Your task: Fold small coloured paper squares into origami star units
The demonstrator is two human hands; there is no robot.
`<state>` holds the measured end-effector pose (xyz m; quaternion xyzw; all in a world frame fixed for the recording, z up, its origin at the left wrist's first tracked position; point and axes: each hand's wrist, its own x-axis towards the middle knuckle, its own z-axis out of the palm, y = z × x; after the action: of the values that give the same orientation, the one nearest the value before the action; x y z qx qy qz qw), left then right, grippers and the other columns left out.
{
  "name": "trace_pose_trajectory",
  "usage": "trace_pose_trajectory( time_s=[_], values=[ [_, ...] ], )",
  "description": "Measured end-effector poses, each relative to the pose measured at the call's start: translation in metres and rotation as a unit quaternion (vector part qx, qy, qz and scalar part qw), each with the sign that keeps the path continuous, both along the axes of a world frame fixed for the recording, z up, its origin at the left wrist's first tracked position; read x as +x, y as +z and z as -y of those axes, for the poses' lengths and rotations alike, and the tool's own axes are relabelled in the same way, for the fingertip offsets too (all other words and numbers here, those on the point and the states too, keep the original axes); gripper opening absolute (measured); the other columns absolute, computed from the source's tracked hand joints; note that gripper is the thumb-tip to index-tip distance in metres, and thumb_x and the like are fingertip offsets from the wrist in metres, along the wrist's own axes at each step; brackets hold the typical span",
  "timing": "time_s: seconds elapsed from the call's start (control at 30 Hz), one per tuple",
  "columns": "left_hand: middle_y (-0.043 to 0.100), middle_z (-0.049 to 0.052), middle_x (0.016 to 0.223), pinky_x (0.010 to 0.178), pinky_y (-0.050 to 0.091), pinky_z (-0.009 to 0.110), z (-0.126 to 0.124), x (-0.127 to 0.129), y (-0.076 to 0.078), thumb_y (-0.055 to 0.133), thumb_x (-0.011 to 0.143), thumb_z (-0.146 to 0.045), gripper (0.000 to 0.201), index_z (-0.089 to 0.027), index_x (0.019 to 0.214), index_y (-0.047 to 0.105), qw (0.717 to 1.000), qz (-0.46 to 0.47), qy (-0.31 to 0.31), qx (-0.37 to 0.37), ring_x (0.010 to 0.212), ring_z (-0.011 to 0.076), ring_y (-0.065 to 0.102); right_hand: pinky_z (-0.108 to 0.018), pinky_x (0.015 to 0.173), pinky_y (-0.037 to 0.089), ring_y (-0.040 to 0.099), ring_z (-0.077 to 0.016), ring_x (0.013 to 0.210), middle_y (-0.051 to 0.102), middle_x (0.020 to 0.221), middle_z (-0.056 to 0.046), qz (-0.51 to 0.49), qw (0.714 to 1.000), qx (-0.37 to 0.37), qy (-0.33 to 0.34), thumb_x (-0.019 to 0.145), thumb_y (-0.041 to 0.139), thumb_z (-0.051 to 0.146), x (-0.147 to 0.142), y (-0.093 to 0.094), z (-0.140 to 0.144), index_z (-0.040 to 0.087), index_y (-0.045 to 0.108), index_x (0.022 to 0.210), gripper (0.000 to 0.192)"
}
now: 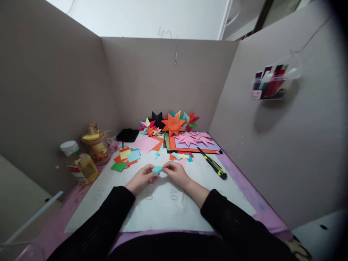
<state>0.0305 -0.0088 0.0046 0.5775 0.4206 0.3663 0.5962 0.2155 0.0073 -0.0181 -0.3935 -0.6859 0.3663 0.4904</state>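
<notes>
A small light blue piece of folded paper (157,170) is held up over the white mat between my two hands. My left hand (143,177) pinches its left end, and the fingers of my right hand (175,172) are closed on its right end. Just beyond the hands lies another small light blue folded piece (157,155). To the left is a loose pile of coloured paper squares (133,156), with a green piece (119,166) at its near edge. Small paper strips (182,156) lie behind my right hand. A bit of red or pink paper shows beneath my left fingers.
Folded paper stars (173,124) stand along the back wall; pink stars (187,139) rest on stacked coloured sheets. A yellow-black utility knife (213,164) lies on the right. At left stand a bottle of yellowish liquid (81,165), a jar (96,148) and a clear cup (111,139).
</notes>
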Motion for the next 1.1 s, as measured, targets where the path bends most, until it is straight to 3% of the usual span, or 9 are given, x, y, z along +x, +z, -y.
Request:
trace_pose_trajectory(
  time_s=[0.23, 0.4, 0.6, 0.77, 0.97, 1.1],
  values=[
    [0.063, 0.006, 0.089, 0.068, 0.045, 0.026, -0.003, -0.003, -0.003, 0.056, 0.077, -0.04, 0.033, -0.014, 0.098, 0.058, 0.976, -0.088, 0.06, 0.191, 0.078, 0.0162, 0.057, -0.025, 0.062, 0.042, 0.052, -0.0124, 0.064, 0.057, 0.068, 0.001, 0.005, 1.0, 0.009, -0.003, 0.073, 0.058, 0.021, -0.002, 0.001, 0.002, 0.018, 0.058, 0.075, 0.004],
    [0.067, 0.007, 0.091, 0.071, 0.046, 0.028, 0.0, -0.001, 0.0, 0.061, 0.073, -0.034, 0.027, -0.015, 0.092, 0.063, 0.961, -0.142, 0.096, 0.218, 0.085, 0.0191, 0.06, -0.024, 0.063, 0.043, 0.054, -0.0122, 0.065, 0.057, 0.069, 0.002, 0.038, 0.998, 0.04, 0.01, 0.074, 0.054, 0.017, -0.005, 0.003, 0.008, 0.018, 0.057, 0.084, 0.01],
    [0.066, 0.004, 0.077, 0.059, 0.041, 0.024, 0.001, -0.001, -0.002, 0.054, 0.078, -0.033, 0.02, -0.017, 0.077, 0.066, 0.926, -0.213, 0.104, 0.294, 0.072, 0.0164, 0.058, -0.026, 0.068, 0.045, 0.056, -0.0135, 0.071, 0.06, 0.078, -0.001, 0.105, 0.988, 0.114, 0.023, 0.076, 0.049, 0.013, -0.004, 0.005, 0.014, 0.02, 0.058, 0.087, 0.015],
    [0.064, 0.004, 0.076, 0.068, 0.042, 0.026, 0.002, -0.002, -0.005, 0.051, 0.081, -0.03, 0.018, -0.019, 0.077, 0.065, 0.896, -0.259, 0.082, 0.35, 0.076, 0.0166, 0.057, -0.028, 0.07, 0.045, 0.057, -0.0146, 0.073, 0.06, 0.08, -0.002, 0.103, 0.986, 0.13, -0.008, 0.076, 0.05, 0.013, -0.004, 0.003, 0.012, 0.02, 0.057, 0.089, 0.016],
    [0.062, 0.005, 0.078, 0.073, 0.043, 0.029, 0.006, 0.0, -0.005, 0.05, 0.082, -0.032, 0.019, -0.019, 0.079, 0.063, 0.886, -0.28, 0.061, 0.364, 0.078, 0.0177, 0.055, -0.029, 0.072, 0.045, 0.057, -0.0153, 0.075, 0.061, 0.08, -0.002, 0.109, 0.983, 0.146, 0.007, 0.075, 0.051, 0.012, -0.007, 0.001, 0.012, 0.02, 0.059, 0.085, 0.015],
    [0.059, 0.004, 0.073, 0.068, 0.041, 0.027, 0.007, 0.001, -0.001, 0.048, 0.083, -0.033, 0.021, -0.018, 0.075, 0.06, 0.899, -0.259, 0.06, 0.349, 0.072, 0.0158, 0.053, -0.029, 0.072, 0.045, 0.056, -0.0152, 0.075, 0.06, 0.079, -0.002, 0.094, 0.985, 0.143, 0.017, 0.075, 0.051, 0.012, -0.01, 0.004, 0.015, 0.02, 0.058, 0.082, 0.013]
  ],
)
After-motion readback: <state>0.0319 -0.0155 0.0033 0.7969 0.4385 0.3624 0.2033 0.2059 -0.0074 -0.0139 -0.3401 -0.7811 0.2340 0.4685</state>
